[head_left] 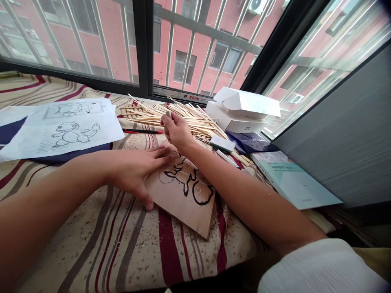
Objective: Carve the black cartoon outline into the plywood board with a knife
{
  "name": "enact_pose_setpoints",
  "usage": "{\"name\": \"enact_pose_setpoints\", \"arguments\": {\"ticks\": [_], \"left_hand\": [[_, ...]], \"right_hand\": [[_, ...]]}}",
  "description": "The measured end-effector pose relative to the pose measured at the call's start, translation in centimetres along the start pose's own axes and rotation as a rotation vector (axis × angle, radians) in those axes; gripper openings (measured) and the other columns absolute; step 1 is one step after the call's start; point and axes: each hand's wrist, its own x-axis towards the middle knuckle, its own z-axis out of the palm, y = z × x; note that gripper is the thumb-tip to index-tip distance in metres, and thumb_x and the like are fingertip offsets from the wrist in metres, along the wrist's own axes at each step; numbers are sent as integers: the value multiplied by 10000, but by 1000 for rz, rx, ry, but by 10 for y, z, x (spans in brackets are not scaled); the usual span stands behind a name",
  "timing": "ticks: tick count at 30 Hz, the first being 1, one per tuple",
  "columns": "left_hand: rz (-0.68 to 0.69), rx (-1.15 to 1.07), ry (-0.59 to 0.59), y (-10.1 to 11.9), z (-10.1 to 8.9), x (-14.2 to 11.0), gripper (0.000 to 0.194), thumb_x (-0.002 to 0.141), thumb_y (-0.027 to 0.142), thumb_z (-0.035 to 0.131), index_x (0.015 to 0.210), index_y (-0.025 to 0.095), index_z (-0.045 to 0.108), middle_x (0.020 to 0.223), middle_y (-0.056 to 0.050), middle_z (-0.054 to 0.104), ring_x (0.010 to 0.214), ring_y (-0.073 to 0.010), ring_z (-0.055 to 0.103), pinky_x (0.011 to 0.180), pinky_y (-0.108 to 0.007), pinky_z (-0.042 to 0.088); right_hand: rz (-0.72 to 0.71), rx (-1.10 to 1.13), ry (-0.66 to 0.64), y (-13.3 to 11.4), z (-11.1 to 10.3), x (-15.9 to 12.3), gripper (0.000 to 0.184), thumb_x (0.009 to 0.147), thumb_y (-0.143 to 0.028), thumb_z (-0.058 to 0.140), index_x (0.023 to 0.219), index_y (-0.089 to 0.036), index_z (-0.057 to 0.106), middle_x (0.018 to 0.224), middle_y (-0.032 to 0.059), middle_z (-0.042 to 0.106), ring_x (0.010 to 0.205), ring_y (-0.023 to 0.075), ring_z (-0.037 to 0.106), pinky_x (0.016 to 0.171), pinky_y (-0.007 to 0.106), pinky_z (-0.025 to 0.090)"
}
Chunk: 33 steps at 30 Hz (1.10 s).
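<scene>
My left hand (137, 171) lies flat with its fingers spread on a thin wooden board (180, 207), pressing near the board's upper left. Black outlines of a cartoon figure are drawn on the board. My right hand (177, 130) is raised above the board's far corner, its fingers pinching a small pale piece, too small to identify. Behind that hand lies a heap of thin wooden sticks (183, 120). A few sticks are partly hidden by the hand.
Printed cartoon line drawings (73, 130) and a red-and-black pencil (142, 131) lie left of the sticks. A white box (241, 110), eraser (221, 143), dark blue paper (250, 142) and pale blue booklet (293, 179) sit right, on striped cloth (91, 244). A barred window (195, 44) runs behind.
</scene>
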Motion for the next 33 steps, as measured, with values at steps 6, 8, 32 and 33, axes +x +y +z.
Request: {"name": "enact_pose_setpoints", "arguments": {"ticks": [6,8,32,33], "left_hand": [[-10,-27,-34,7,-7,0,1444,578,734,856,1709,168,160,1777,-236,128,1626,-468,155,1299,-573,245],[-16,-16,-54,7,-9,0,1473,571,753,849,1709,137,145,1777,-253,72,1636,-470,88,1305,-573,225],[-66,-22,-71,8,-12,0,1521,542,769,856,1715,135,125,1782,-240,-12,1634,-481,58,1318,-531,200],[-71,-13,-82,8,-12,1,1532,547,782,846,1714,116,111,1777,-248,-43,1636,-477,37,1320,-532,188]], "right_hand": [[-11,-23,-263,-8,-1,-9,283,1049,-414,618,887,-206,512,568,-119,266,468,53,157,402,177,164],[-11,-29,11,-6,1,-6,247,1096,-310,523,876,-211,476,555,-122,273,451,53,159,392,171,152],[130,74,256,-12,-1,-5,270,1134,-287,414,875,-216,446,561,-129,236,426,50,138,382,154,114],[129,71,368,-11,-1,-5,278,1135,-274,401,863,-221,426,560,-128,244,423,50,144,380,156,115]]}}
